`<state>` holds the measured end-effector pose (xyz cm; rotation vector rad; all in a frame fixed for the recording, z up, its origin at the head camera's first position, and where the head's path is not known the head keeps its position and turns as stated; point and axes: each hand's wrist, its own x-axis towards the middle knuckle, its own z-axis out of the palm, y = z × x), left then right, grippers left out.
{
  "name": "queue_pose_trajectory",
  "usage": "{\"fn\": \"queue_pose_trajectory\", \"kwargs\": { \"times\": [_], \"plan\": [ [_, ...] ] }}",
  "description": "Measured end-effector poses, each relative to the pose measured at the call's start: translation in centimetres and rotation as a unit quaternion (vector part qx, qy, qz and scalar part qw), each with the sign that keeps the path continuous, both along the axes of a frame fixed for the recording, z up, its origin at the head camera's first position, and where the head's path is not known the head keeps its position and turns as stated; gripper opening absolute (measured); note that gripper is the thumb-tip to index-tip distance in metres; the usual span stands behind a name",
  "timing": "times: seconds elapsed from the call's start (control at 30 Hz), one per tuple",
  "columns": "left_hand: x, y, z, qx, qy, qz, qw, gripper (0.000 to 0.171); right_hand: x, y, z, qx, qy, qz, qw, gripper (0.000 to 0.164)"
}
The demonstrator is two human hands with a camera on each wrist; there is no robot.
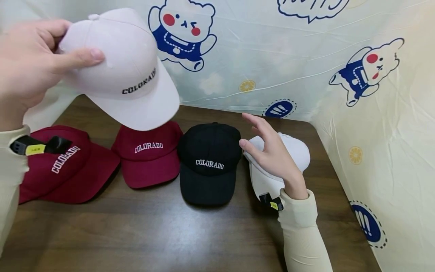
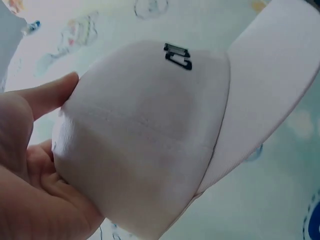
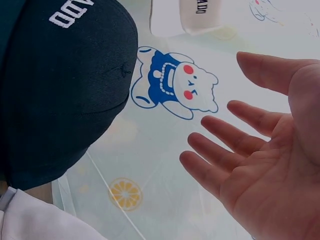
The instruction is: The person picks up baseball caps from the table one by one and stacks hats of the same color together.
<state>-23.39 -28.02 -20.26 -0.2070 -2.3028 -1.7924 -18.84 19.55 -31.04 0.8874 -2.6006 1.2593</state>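
Note:
My left hand (image 1: 37,60) grips a white baseball cap (image 1: 115,56) by its back, thumb on the outside of the crown. The cap hangs in the air at the upper left, brim pointing down to the right, black COLORADO lettering in front. In the left wrist view the same cap (image 2: 135,130) fills the middle, with the hand (image 2: 35,185) at its rear. My right hand (image 1: 273,151) is raised over a second white cap (image 1: 299,151) at the right of the row. Its fingers are spread and hold nothing, as the right wrist view of the hand (image 3: 260,155) shows.
On the brown table (image 1: 146,234) stand a dark red cap (image 1: 68,166) at the left, another dark red cap (image 1: 149,162), and a black cap (image 1: 210,162) next to the second white one. A curtain (image 1: 238,68) printed with bears rises behind and at the right.

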Motion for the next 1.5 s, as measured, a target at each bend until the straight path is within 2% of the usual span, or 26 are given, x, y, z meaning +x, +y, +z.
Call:
{"fn": "queue_pose_trajectory", "kwargs": {
  "times": [0.13,0.27,0.4,0.67,0.9,1.03,1.2,1.3,1.5],
  "plan": [
    [1.2,1.9,-0.1,-0.074,-0.023,-0.026,0.9966,0.032,0.0,0.0,0.2,-0.021,0.002,0.008,1.0,0.063],
    [2.3,4.4,-0.4,-0.135,-0.024,-0.069,0.9881,0.035,0.1,0.0,0.3,-0.042,0.002,0.014,0.999,0.062],
    [3.3,7.0,-0.7,-0.163,-0.023,-0.122,0.9787,0.038,0.2,-0.1,0.4,-0.063,-0.005,0.018,0.998,0.06],
    [4.3,11.7,-1.2,-0.132,-0.035,-0.223,0.9653,0.027,0.5,-0.1,0.9,-0.11,-0.017,0.026,0.993,0.06],
    [3.9,14.4,-3.0,-0.148,-0.06,-0.307,0.9383,0.027,0.3,0.1,0.8,-0.141,-0.011,0.034,0.989,0.067],
    [3.5,15.6,-4.2,-0.134,-0.075,-0.357,0.9216,0.03,0.2,0.4,0.7,-0.131,-0.008,0.046,0.99,0.077],
    [3.1,16.7,-5.4,-0.108,-0.094,-0.394,0.9079,0.034,0.3,0.8,0.5,-0.117,-0.037,0.053,0.991,0.073],
    [2.9,17.0,-6.0,-0.098,-0.099,-0.406,0.9033,0.034,0.3,1.0,0.4,-0.12,-0.068,0.054,0.989,0.072],
    [2.6,17.4,-7.1,-0.081,-0.115,-0.408,0.9022,0.038,0.0,1.5,0.1,-0.119,-0.095,0.051,0.987,0.075]
  ]
}}
